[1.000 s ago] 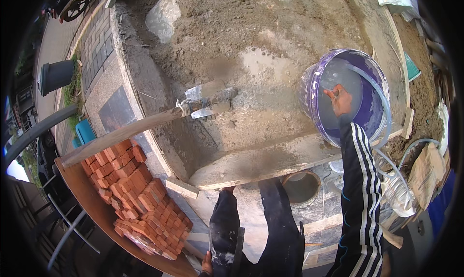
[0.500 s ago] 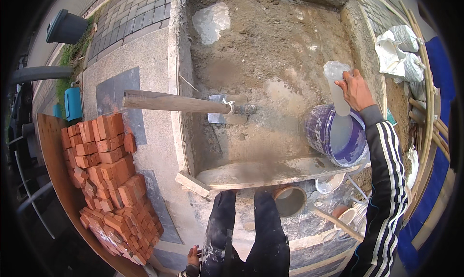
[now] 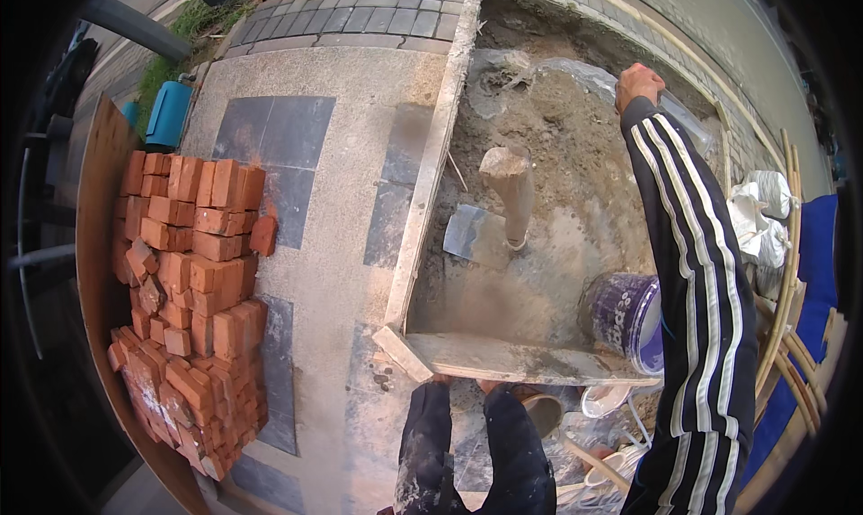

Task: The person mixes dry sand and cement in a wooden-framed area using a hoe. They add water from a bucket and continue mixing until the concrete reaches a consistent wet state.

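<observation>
Bed (image 3: 428, 200), raised edge, holding wet sand (image 3: 575, 146); a low, even sweep seems best, keeping water inside the edge. Purple bucket (image 3: 620, 322): near right corner, beside the sleeve (image 3: 701, 272). Shovel (image 3: 474, 233): blade down on the sand. Water (image 3: 575, 70): clear streak over the far end. Clear scoop (image 3: 690, 124): seemingly in the right hand (image 3: 639, 85), fingers curled tight round it. Left hand: out of view, state untold. Change: right hand, earlier above the bucket, now reaches the far end; water now flies loose.
</observation>
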Demonstrator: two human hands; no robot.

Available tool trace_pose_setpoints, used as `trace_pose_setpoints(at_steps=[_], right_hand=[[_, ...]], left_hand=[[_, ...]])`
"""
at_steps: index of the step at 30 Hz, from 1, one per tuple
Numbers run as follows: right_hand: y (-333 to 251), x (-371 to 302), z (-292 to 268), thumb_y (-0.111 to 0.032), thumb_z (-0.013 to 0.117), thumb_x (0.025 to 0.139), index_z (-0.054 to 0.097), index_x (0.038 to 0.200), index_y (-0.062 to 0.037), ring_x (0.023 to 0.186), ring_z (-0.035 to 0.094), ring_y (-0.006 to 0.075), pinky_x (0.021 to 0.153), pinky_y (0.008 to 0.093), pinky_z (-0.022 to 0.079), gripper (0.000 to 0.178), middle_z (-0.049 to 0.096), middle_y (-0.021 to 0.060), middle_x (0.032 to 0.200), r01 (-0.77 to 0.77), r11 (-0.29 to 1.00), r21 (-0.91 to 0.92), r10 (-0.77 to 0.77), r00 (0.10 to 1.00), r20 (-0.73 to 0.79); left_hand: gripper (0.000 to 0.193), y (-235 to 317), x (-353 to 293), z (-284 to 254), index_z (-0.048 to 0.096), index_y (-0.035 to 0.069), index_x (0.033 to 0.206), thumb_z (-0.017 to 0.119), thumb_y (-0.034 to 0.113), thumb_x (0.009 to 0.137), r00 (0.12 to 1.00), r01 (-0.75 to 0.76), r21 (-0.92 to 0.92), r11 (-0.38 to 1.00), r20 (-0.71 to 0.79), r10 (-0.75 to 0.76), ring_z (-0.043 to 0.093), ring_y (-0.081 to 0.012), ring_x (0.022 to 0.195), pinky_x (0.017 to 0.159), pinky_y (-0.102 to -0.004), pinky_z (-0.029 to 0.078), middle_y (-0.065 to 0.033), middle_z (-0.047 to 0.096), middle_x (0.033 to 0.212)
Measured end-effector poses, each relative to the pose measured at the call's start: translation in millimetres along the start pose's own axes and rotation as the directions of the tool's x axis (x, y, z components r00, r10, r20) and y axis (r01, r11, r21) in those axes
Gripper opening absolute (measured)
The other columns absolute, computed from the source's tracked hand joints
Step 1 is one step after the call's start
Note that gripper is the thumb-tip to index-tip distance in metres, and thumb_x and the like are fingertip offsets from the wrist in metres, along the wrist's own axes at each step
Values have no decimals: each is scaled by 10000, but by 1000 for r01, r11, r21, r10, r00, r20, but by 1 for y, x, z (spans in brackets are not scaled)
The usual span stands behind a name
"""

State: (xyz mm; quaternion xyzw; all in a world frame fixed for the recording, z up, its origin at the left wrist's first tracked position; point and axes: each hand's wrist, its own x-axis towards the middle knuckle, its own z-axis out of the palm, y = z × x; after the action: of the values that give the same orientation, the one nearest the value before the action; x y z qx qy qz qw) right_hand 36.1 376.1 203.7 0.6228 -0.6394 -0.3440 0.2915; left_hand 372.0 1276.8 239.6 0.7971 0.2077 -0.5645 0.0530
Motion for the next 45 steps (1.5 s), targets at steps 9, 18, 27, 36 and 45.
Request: trace_pose_setpoints(at_steps=[9, 18, 27, 36, 45], right_hand=[[64, -107, 107, -249, 562, 868, 535, 1048, 12, 962, 524, 427, 810, 434, 459, 318, 470, 274, 1059, 196, 796, 573, -45, 963, -267], [132, -358, 385, -180, 685, 752, 471, 1083, 19, 973, 519, 451, 817, 487, 444, 442, 413, 275, 1144, -292, 607, 739, -56, 912, 407], [-23, -404, 501, -197, 497, 863, 623, 961, -79, 1025, 522, 366, 822, 443, 491, 198, 435, 157, 1222, -302, 478, 825, -204, 875, 439], [-14, -475, 589, -181, 643, 801, 616, 862, -28, 1023, 537, 361, 806, 424, 470, 167, 483, 163, 1188, -567, -197, 800, 60, 807, 587], [136, -397, 426, -234, 682, 805, 576, 849, -11, 1026, 526, 358, 849, 406, 432, 251, 472, 230, 1149, -338, 104, 936, 374, 885, 278]], left_hand=[[425, -1, 11, 1, 489, 155, 1216, 531, 406, 876, 993, -113, 67, 991, -27, 115, 563, -240, 948, 717, -440, 476, -84, 594, 1101], [424, 18, 4, 13, 484, 144, 1215, 541, 391, 875, 972, -199, 322, 925, -56, 228, 566, -248, 950, 719, -438, 482, -97, 587, 1108], [424, 40, -31, 61, 479, 132, 1213, 551, 376, 874, 943, -173, 606, 777, -127, 309, 570, -256, 951, 721, -436, 489, -110, 580, 1115], [424, 40, -41, 75, 474, 120, 1211, 561, 361, 873, 958, -150, 728, 670, -60, 279, 574, -264, 953, 724, -434, 496, -123, 572, 1122], [424, 17, -28, 57, 470, 109, 1209, 570, 346, 872, 928, -294, 666, 685, 27, 372, 577, -272, 954, 726, -432, 502, -136, 565, 1129]])
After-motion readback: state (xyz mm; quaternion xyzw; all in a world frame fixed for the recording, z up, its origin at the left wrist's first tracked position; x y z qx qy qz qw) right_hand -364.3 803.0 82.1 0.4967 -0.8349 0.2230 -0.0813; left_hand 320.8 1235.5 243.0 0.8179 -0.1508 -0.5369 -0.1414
